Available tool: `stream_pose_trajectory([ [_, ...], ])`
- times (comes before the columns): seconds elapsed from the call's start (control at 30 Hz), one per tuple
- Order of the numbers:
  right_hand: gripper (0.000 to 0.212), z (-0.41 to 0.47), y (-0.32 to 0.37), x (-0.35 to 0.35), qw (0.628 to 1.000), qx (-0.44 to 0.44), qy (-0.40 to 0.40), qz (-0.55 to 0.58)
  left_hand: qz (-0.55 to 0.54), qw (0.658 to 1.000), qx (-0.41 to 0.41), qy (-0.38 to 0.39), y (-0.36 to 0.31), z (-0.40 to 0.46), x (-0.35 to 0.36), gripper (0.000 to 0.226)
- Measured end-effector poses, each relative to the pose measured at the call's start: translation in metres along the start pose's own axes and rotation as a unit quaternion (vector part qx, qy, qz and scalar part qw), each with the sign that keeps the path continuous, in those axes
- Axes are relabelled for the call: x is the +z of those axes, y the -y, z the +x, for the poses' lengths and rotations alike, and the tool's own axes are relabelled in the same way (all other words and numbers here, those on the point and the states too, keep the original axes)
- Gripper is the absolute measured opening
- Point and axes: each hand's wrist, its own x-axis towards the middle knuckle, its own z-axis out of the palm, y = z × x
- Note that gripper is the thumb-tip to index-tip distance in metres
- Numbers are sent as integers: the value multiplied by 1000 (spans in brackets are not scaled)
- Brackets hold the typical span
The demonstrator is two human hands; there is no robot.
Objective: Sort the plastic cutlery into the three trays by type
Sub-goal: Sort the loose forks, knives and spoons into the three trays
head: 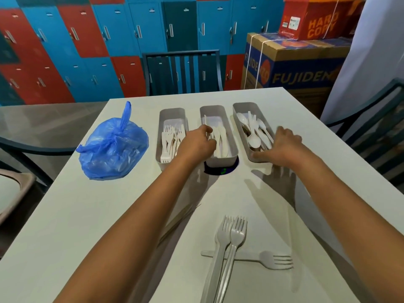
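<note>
1. Head view: white table [87, 215], far edge just behind three grey trays standing side by side; L edge runs diagonally past a knotted blue bag [113, 145], R edge slants down beside the right tray [240, 106].
2. Open room: bare tabletop btwn the trays and the loose forks, also the near-L part of the table. Gaps btwn trays are narrow.
3. Left tray [172, 111] holds forks, middle tray [212, 109] knives, right tray spoons. All three trays lie w/ long axis running away from the person; right one angled slightly.
4. Loose cutlery near the front edge: two forks [229, 241] side by side, touching, tines pointing away, handles running toward the person and off the bottom of the frame. Third fork [271, 260] lies crosswise under them, tines pointing R.
5. Left hand [196, 143] is over the gap btwn left and middle trays, fingers curled at the knives in the middle tray; can't tell if it actually has hold of one.
6. Right hand [282, 143] lies flat on the near end of the right tray, fingers spread and relaxed, thumb along the tray's near rim, holding nothing.
7. Behind the table: dark chair [181, 71], red/blue lockers [87, 40], stacked cartons [295, 62].
</note>
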Motion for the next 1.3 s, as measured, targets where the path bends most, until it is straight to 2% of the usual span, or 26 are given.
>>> stream_pose_trajectory([
  [0.1, 114, 10, -22, 6, 993, 74, 60, -64, 31, 1000, 4, -1, -6, 4, 4, 45],
  [0.23, 119, 21, -43, 28, 977, 111, 159, -85, 61, 998, 3, -5, -16, 10, 8, 43],
  [0.43, 142, 24, -50, 53, 974, 85, 153, -144, 112, 993, 1, 27, -20, 12, 15, 52],
  [0.57, 157, 32, -51, 61, 970, 78, 167, -159, 85, 996, -3, 8, -14, 5, 12, 46],
  [0.7, 157, 41, -54, 66, 969, 76, 177, -158, 31, 999, -8, 18, -7, -14, 3, 38],
  [0.8, 156, 42, -54, 67, 970, 80, 171, -152, 30, 999, -12, 36, -2, -30, -9, 33],
  [1.03, 137, 27, -53, 63, 974, 87, 145, -151, 92, 988, -29, 123, 10, -75, -31, 32],
  [1.1, 120, 14, -47, 57, 974, 77, 142, -159, 130, 981, -37, 137, 16, -86, -34, 32],
  [1.2, 81, -13, -28, 43, 977, 30, 126, -170, 176, 972, -57, 145, 25, -100, -38, 32],
  [1.3, 57, -45, -2, 31, 985, -33, 92, -145, 217, 962, -80, 143, 32, -108, -38, 30],
])
